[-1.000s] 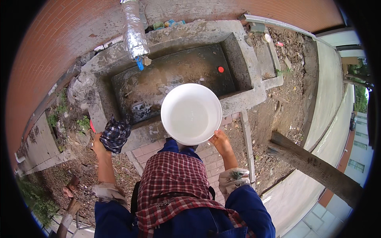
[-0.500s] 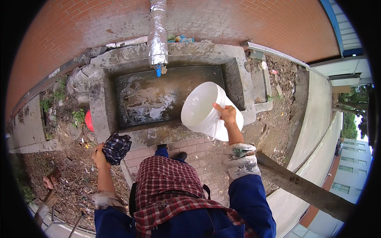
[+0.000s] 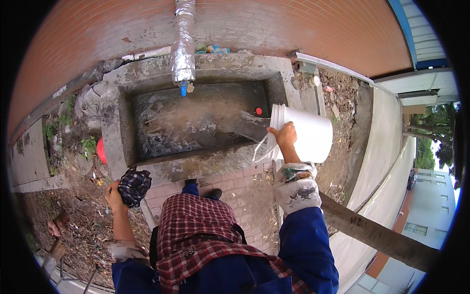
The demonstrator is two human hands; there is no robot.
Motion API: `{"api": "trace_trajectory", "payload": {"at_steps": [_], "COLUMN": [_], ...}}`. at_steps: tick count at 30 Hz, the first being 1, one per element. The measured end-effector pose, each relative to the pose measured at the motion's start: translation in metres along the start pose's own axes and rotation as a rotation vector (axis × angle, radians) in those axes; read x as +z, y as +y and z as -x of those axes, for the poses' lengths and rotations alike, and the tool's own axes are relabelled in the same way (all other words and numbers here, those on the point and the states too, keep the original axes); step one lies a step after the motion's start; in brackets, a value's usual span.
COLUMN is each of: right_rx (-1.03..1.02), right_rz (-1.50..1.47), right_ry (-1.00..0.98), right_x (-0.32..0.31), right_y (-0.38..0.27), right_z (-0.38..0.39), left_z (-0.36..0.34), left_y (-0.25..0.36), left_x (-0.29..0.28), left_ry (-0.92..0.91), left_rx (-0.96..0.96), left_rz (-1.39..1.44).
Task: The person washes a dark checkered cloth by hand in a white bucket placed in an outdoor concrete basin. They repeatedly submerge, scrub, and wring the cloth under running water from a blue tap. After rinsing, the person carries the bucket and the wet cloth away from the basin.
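My right hand (image 3: 285,136) grips the rim of a white plastic bucket (image 3: 311,134), which lies tipped on its side at the right end of a concrete wash basin (image 3: 208,164). Its mouth faces left, and greyish water (image 3: 248,126) pours out of it onto the basin floor. The bucket's thin handle (image 3: 259,149) dangles near the mouth. At the basin's near left corner, my left hand (image 3: 115,197) clutches a bunched dark checked cloth (image 3: 134,187). A small round red object (image 3: 258,110) is in the basin beside the bucket's mouth.
A foil-wrapped pipe (image 3: 183,61) ends in a blue tap (image 3: 183,89) over the basin. Beyond stands a brick wall (image 3: 274,24). A red rounded object (image 3: 101,151) sits left of the basin. A wooden beam (image 3: 377,232) slants at the right, above leaf-strewn ground.
My right hand has tipped the bucket further, swinging its mouth down to the left, and water now streams out. The red object in the basin has come into view. My left hand still holds the cloth.
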State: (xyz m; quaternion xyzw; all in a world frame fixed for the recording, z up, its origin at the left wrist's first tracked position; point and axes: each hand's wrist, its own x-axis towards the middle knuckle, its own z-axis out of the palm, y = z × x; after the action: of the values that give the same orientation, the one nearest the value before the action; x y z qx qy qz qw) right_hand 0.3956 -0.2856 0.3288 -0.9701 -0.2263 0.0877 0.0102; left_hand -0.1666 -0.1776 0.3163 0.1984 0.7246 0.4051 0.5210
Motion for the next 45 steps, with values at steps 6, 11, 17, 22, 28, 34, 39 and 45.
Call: {"api": "trace_trajectory", "payload": {"at_steps": [6, 11, 17, 22, 28, 34, 39, 45], "right_rx": [-0.015, -0.091, 0.070, 0.500, 0.865, 1.263, 1.548, 1.747], "right_rz": [0.035, -0.047, -0.369, -0.782, -1.300, -1.190, -1.060, -1.271], "right_ry": [0.010, 0.085, 0.301, 0.394, 0.492, 0.681, 0.802, 0.881], "right_x": [-0.017, -0.032, -0.072, -0.070, -0.023, 0.019, 0.079, 0.086], "right_y": [0.008, 0.014, 0.070, 0.173, 0.253, 0.292, 0.349, 0.395], "right_z": [0.010, 0.025, 0.047, 0.118, 0.256, 0.388, 0.478, 0.533], "left_z": [0.016, 0.017, 0.034, 0.075, 0.099, 0.160, 0.263, 0.337], "left_y": [-0.002, 0.005, 0.027, 0.026, -0.009, -0.038, -0.092, -0.123], "left_x": [0.032, 0.057, 0.103, 0.139, 0.213, 0.277, 0.310, 0.310], "left_ry": [-0.097, -0.173, -0.334, -0.721, -0.870, -1.039, -1.200, -1.442], "left_rx": [-0.005, 0.020, -0.006, -0.444, -0.406, -0.442, -0.423, -0.442], "left_rz": [-0.025, -0.070, -0.131, -0.121, -0.337, -0.383, -0.472, -0.395]}}
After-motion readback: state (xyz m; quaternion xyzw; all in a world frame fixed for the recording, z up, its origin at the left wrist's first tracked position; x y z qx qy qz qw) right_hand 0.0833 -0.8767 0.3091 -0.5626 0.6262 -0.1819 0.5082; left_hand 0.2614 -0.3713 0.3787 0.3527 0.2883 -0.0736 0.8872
